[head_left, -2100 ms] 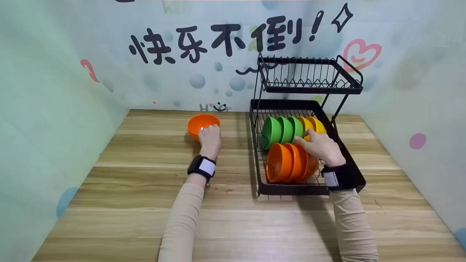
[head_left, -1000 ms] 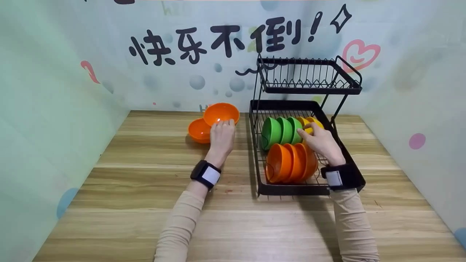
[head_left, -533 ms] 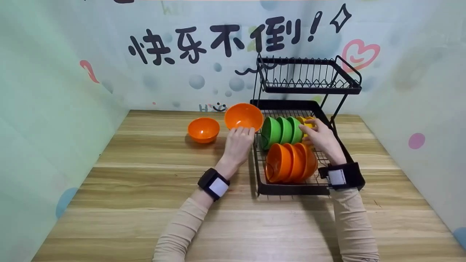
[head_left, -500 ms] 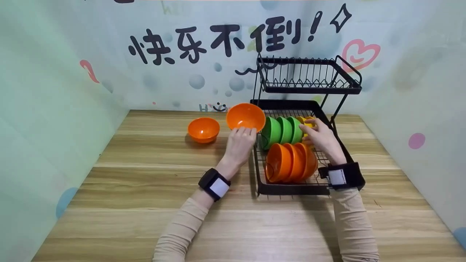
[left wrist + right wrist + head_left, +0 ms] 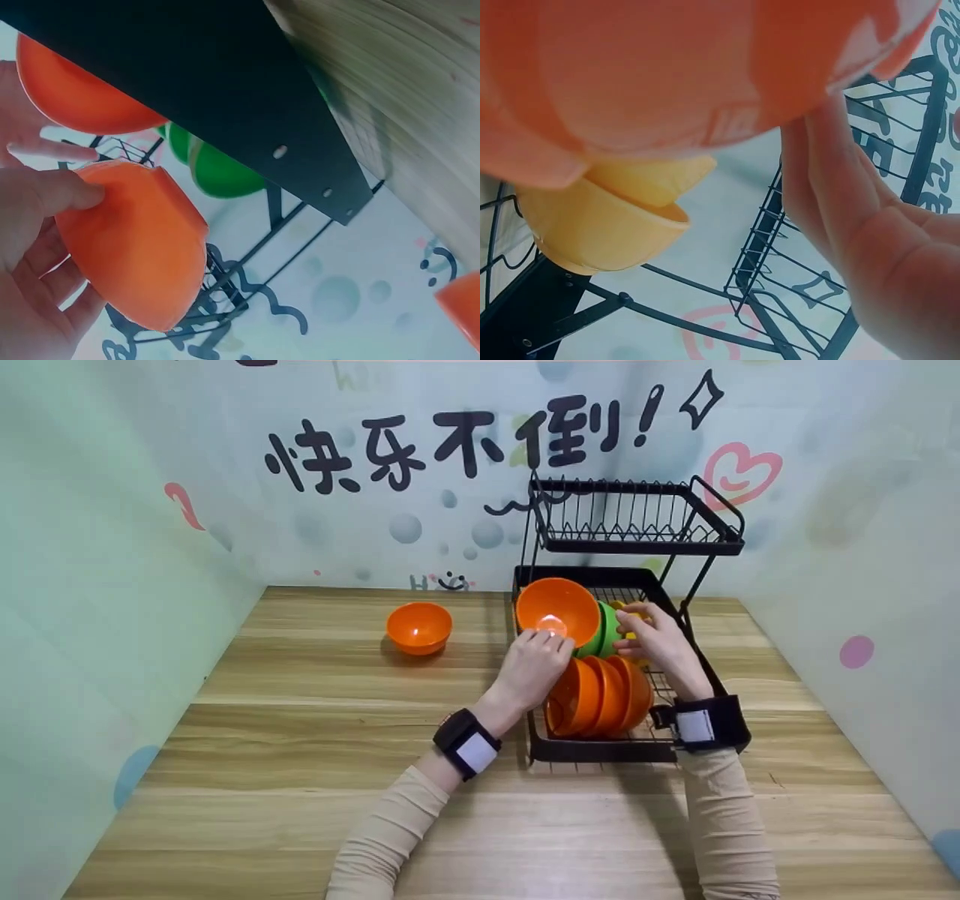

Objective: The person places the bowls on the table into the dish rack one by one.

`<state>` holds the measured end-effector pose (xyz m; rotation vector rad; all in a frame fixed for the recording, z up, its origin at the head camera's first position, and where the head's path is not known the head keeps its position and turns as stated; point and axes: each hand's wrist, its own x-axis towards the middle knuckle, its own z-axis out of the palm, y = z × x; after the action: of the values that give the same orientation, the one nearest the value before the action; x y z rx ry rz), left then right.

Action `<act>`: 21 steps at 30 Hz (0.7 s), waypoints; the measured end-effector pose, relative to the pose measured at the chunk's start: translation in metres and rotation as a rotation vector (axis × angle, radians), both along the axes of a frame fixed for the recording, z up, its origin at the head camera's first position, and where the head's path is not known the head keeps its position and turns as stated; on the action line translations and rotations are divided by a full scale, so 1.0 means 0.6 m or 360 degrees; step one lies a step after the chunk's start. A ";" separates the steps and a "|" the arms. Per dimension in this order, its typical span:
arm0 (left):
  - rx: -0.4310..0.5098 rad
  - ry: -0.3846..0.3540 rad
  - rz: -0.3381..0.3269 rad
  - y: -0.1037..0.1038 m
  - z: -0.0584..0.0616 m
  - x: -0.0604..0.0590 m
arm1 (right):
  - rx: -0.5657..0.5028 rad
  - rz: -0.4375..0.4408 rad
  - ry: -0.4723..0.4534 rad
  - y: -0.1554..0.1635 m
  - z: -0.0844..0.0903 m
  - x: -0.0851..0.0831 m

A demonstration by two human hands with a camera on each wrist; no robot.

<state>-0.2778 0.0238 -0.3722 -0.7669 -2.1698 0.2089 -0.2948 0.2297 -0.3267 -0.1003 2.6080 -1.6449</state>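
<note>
My left hand (image 5: 536, 667) pinches the near rim of an orange bowl (image 5: 559, 607), which tilts over the left side of the dish rack's lower tier. In the left wrist view, the thumb lies on one side of this orange bowl (image 5: 139, 240) and the fingers on the other. Green bowls (image 5: 610, 628) stand partly hidden behind it. My right hand (image 5: 660, 645) hovers over the right of the tier, fingers spread and holding nothing, beside the yellow bowls (image 5: 592, 225). Three orange bowls (image 5: 571, 701) stand on edge in the front row, just below both hands.
The black two-tier dish rack (image 5: 600, 750) stands on the right of the wooden table (image 5: 300, 780); its upper wire shelf (image 5: 637, 544) overhangs the back. Another orange bowl (image 5: 418, 628) sits upright on the table, left of the rack. Printed cloth walls (image 5: 375, 532) enclose the back and sides.
My left hand has lifted one orange bowl off the other at the left and carried it right, over the rack's green bowls. The right hand has shifted only slightly.
</note>
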 end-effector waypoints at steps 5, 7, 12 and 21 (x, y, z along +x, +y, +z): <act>-0.0073 -0.0002 -0.0034 0.012 0.005 0.005 | -0.0003 -0.0012 -0.0014 -0.003 0.001 -0.001; -0.0100 0.0010 -0.0050 0.016 0.007 0.006 | -0.0007 -0.0017 -0.0019 -0.004 0.001 -0.002; -0.0121 0.0047 -0.0116 0.023 0.012 0.008 | -0.0036 -0.0022 -0.0023 -0.004 -0.001 -0.004; -0.0153 0.0115 -0.0217 0.032 0.014 0.008 | -0.0115 -0.0045 -0.0043 -0.003 -0.004 -0.004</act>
<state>-0.2732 0.0429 -0.3639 -0.9443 -2.0425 0.2681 -0.2973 0.2280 -0.3291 -0.0447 2.5422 -1.7378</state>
